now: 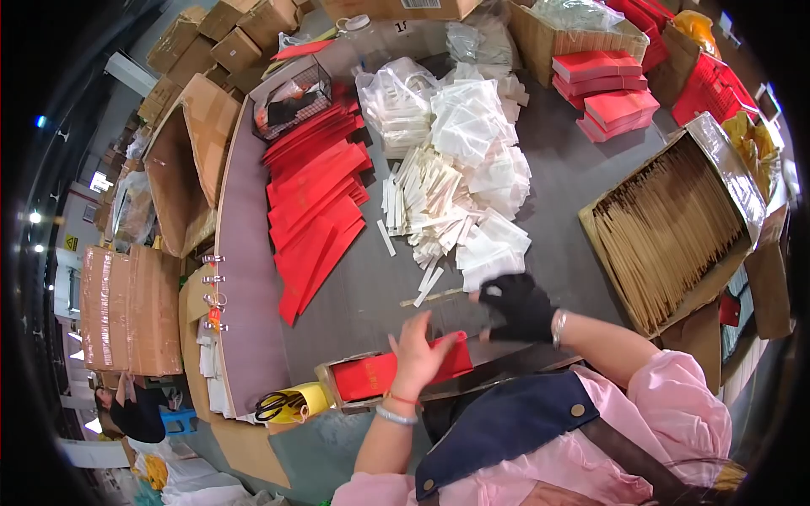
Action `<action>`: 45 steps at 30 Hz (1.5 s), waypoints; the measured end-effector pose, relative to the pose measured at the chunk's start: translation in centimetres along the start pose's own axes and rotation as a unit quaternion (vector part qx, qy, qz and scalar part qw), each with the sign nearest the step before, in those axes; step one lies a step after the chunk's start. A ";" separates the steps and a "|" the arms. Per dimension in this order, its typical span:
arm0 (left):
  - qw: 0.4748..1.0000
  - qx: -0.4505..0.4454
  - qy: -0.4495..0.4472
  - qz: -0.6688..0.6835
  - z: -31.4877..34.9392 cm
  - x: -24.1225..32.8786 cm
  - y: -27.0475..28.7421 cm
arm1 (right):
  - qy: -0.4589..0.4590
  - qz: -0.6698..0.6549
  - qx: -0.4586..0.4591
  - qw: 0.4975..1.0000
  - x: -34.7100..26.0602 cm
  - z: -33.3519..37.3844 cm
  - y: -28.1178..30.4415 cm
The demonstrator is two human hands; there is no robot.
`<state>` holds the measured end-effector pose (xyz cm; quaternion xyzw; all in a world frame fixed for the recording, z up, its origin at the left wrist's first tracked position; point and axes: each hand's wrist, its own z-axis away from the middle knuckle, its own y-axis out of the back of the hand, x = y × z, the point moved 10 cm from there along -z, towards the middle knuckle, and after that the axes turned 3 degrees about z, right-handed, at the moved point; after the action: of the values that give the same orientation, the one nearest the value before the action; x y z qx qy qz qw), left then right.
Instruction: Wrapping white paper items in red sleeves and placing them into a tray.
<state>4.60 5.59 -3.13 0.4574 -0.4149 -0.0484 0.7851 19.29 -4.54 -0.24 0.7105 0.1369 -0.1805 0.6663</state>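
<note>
My left hand (418, 352) is bare, with thumb and fingers apart, above a stack of red paper envelopes (364, 376). These lie in a shallow cardboard tray (327, 386) at the table's near edge; whether the hand touches them I cannot tell. My right hand (516, 309) wears a black fingerless glove and is slightly blurred. Its thumb and fingers are spread over the tabletop, with nothing visible between them. Just beyond it are clear plastic packets (494, 244) and a heap of narrow white paper strips (426, 198). A thin light-brown stick (434, 298) lies between the hands.
Fanned red envelopes (316, 219) cover the table's left side, below a wire basket (294, 97). An open carton of brown sticks (671, 232) stands at right. Red stacks (607, 93) lie far right. A yellow holder (308, 401) with black-handled scissors sits near left. Another person (139, 413) is at far left.
</note>
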 end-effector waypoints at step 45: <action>0.971 0.085 -0.220 -0.038 -6.2 9.5 -4.8 | -0.548 0.076 0.222 0.803 26.9 31.0 11.0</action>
<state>16.55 2.72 -2.49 0.5164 -0.5620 -0.1421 0.6303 45.93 -37.49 -3.61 0.6296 -0.3499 -0.5141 0.4657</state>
